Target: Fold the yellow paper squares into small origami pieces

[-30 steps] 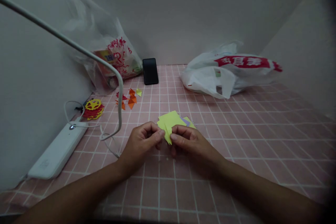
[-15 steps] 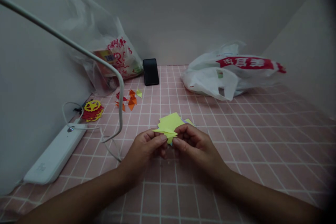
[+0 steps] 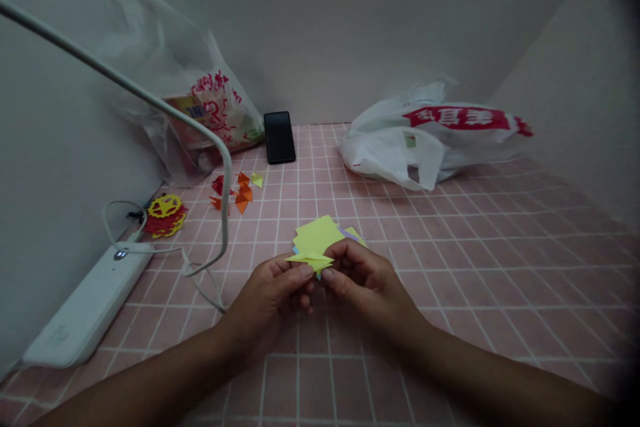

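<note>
A small piece of folded yellow paper (image 3: 311, 259) with pointed ends is held between my two hands. My left hand (image 3: 280, 287) pinches its left part between thumb and fingers. At its right end, my right hand (image 3: 363, 273) is closed with thumb and forefinger on the paper. Just beyond them lies a loose stack of coloured paper sheets (image 3: 316, 233), yellow on top, with purple and blue edges showing. My hands hide the near part of the stack.
Several small orange, red and yellow folded paper pieces (image 3: 243, 195) lie at the left. Nearby are yellow and red gear-shaped cutouts (image 3: 166, 213), a white power strip (image 3: 90, 307) and a curved white lamp-like stem (image 3: 226, 200). Behind are a phone (image 3: 280, 137) and plastic bags (image 3: 390, 147).
The view has shifted slightly, so things at the back sit further left. Both hands keep hold of the folded yellow paper, which is tilted a little differently, showing more of its face.
</note>
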`<state>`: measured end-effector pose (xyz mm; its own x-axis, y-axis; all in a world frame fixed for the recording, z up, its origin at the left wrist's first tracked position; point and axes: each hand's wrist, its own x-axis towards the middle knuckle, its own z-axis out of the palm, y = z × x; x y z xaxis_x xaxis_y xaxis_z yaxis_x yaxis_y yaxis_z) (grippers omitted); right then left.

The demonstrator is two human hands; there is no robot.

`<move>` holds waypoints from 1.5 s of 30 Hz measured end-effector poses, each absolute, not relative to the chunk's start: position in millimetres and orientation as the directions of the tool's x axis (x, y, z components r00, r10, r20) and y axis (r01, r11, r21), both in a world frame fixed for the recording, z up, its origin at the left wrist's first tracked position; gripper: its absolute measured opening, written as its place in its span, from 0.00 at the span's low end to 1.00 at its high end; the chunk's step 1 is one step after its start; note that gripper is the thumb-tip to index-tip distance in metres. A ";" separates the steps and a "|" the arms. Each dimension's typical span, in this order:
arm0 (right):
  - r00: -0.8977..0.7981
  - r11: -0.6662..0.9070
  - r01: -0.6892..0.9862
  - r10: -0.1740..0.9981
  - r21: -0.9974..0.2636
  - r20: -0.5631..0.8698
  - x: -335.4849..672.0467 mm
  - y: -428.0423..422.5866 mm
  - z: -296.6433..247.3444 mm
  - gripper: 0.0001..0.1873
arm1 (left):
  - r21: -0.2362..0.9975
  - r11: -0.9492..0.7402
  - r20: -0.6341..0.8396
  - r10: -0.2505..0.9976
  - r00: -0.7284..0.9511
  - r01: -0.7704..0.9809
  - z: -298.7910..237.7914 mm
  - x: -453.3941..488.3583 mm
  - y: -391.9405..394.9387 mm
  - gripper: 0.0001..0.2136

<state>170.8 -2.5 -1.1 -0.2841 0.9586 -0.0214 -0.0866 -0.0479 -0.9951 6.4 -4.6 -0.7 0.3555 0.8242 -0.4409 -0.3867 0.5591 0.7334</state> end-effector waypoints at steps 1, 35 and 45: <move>-0.280 -0.050 -0.087 0.960 -0.995 -0.024 170.7 -2.4 -1.1 0.04 | 0.745 0.549 -0.432 0.830 0.352 -0.380 -0.8 6.3 -4.5 0.07; -0.272 -0.033 -0.019 0.962 -0.999 -0.027 172.5 -1.1 -0.6 0.03 | 0.895 0.402 -0.332 0.890 0.311 -0.196 0.2 1.6 -1.1 0.08; -0.266 -0.020 -0.043 0.964 -0.999 -0.008 171.2 -0.1 -1.9 0.04 | 0.958 0.285 -0.273 0.914 0.299 0.001 3.7 -0.5 1.5 0.09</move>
